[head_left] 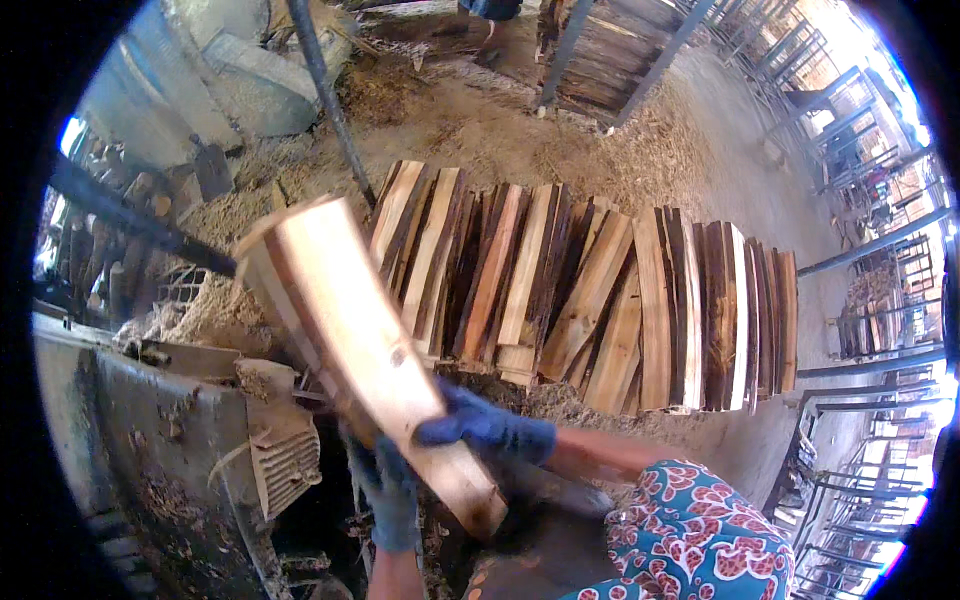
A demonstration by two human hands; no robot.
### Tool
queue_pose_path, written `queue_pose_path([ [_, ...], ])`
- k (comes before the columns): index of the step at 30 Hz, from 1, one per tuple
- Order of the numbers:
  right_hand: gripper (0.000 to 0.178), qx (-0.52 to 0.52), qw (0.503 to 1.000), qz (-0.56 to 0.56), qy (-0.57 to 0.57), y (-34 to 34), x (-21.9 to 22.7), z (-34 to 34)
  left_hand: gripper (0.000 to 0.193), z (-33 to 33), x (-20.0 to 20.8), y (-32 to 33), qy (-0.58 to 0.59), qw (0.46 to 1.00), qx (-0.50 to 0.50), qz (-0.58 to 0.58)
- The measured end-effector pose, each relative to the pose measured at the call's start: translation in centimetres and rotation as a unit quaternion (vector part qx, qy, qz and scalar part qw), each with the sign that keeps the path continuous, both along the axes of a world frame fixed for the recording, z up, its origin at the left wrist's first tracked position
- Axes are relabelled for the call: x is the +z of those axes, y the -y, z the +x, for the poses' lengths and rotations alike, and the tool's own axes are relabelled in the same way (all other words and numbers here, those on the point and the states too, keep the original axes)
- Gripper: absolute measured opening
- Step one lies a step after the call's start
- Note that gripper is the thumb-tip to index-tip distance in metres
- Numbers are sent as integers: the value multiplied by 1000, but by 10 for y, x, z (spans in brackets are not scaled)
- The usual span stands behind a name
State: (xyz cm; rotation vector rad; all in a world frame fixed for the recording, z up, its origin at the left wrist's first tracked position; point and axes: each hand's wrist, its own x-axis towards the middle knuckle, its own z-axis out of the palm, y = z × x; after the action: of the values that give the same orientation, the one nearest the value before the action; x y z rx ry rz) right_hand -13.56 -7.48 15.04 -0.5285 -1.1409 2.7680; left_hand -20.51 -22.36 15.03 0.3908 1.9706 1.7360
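A thick length of sawn wood [352, 310], pale on its upper face with a dark stripe along one edge, is held slantwise in front of me. My left hand [388, 490], in a blue-grey work glove, grips it from the left side near its lower end. From the right, my right hand [488, 424] in a blue glove is closed over its edge with the thumb on the pale face. Beyond my hands a long row of split wood pieces [525, 270] stands packed side by side, some leaning.
A worn metal machine [170, 430] stands at the left, with a ribbed block [285, 460] at its edge. A slanting metal post [330, 95] rises behind the wood. Sawdust [450, 130] covers the floor. Farther off are stacked boards [610, 55], metal racks [870, 400] and a person's leg [490, 30].
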Motion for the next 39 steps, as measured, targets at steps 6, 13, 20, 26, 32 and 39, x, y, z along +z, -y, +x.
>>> queue_pose_path([
  [6, 58, -234, 957, 76, 150, -106, -76, -11, 57, -29, -3, -91, 1, 990, -131, 61],
  [13, 52, -213, 952, 121, 184, -148, -214, -34, 41, -15, -39, 13, 80, 992, -15, -94],
  [20, 29, 230, 932, 280, 33, 43, -193, -33, 35, 24, 21, 141, 22, 956, 266, -119],
  [26, 29, 490, 851, 151, 115, 161, -80, 11, 56, 40, 136, 288, -414, 808, 335, -252],
  [32, 41, 579, 813, 49, 24, 268, -1, -1, 77, 14, 133, 459, -313, 788, 461, -260],
  [39, 55, 550, 832, 60, -35, 346, 26, -54, 102, -19, 105, 455, -272, 775, 415, -392],
])
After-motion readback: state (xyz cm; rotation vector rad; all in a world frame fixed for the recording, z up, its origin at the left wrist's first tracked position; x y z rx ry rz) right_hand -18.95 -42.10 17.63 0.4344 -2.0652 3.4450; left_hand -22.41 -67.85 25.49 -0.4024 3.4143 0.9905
